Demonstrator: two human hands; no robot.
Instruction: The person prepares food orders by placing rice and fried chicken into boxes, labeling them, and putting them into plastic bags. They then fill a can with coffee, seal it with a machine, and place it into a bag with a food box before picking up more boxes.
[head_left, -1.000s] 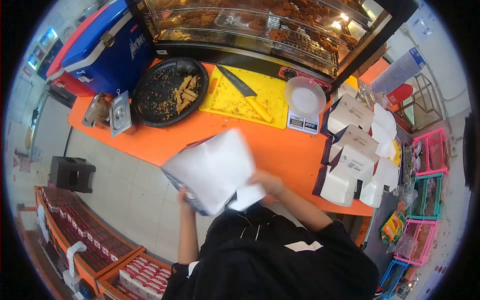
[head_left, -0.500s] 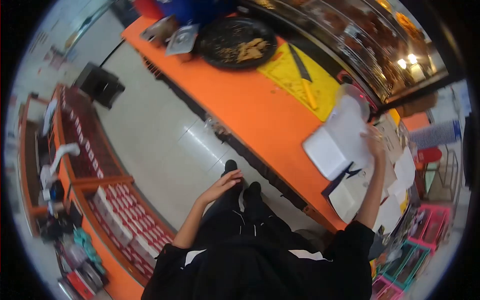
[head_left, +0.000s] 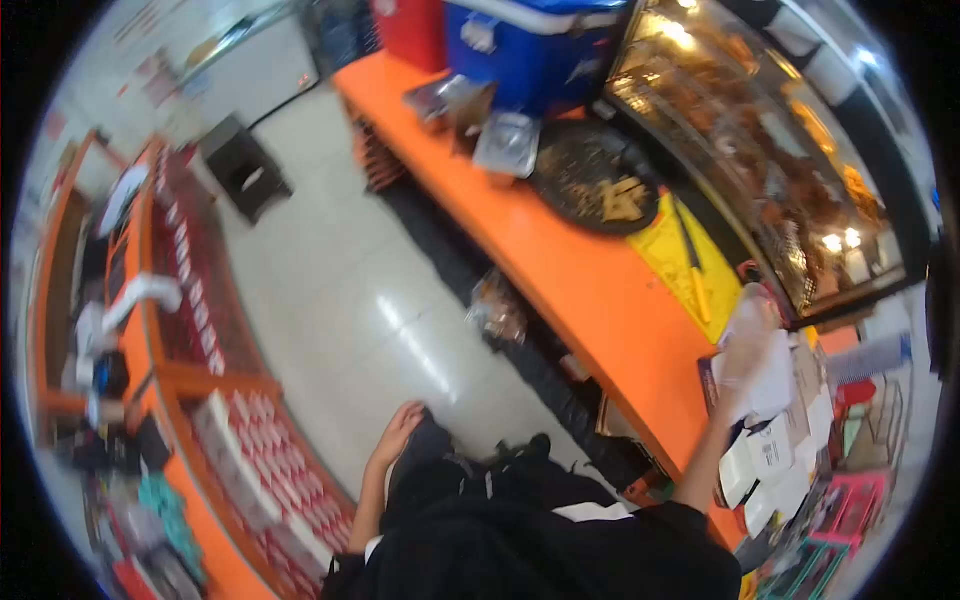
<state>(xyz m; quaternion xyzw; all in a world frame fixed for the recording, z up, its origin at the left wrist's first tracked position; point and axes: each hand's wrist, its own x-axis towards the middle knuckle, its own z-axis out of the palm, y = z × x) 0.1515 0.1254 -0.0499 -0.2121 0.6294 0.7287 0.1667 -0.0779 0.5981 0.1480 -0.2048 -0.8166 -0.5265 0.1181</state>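
Observation:
My left hand (head_left: 402, 428) hangs low over the floor beside my leg, its fingers loosely extended and holding nothing. My right hand (head_left: 742, 362) reaches to the right end of the orange counter (head_left: 580, 290), at a white sheet or box (head_left: 772, 378). Motion blur hides its fingers, so I cannot make out whether it grips anything. Opened white takeaway boxes (head_left: 765, 455) lie just past my right forearm. Farther along, a knife (head_left: 692, 250) with a yellow handle rests on a yellow cutting board (head_left: 668, 262), next to a round black tray (head_left: 570, 190) bearing light-brown food pieces (head_left: 622, 200).
A metal container (head_left: 507, 145), a blue cooler (head_left: 530, 60) and a red box (head_left: 410, 35) stand at the counter's far end. Behind the board is a lit glass food cabinet (head_left: 760, 150). Stacked red-and-white boxes (head_left: 265, 440) fill shelving on the left; a black stool (head_left: 245, 170) stands on the floor.
The view has swung, so the counter and its items sit farther right and lower. My left hand has dropped closer to my leg. My right hand stays around the white packaging.

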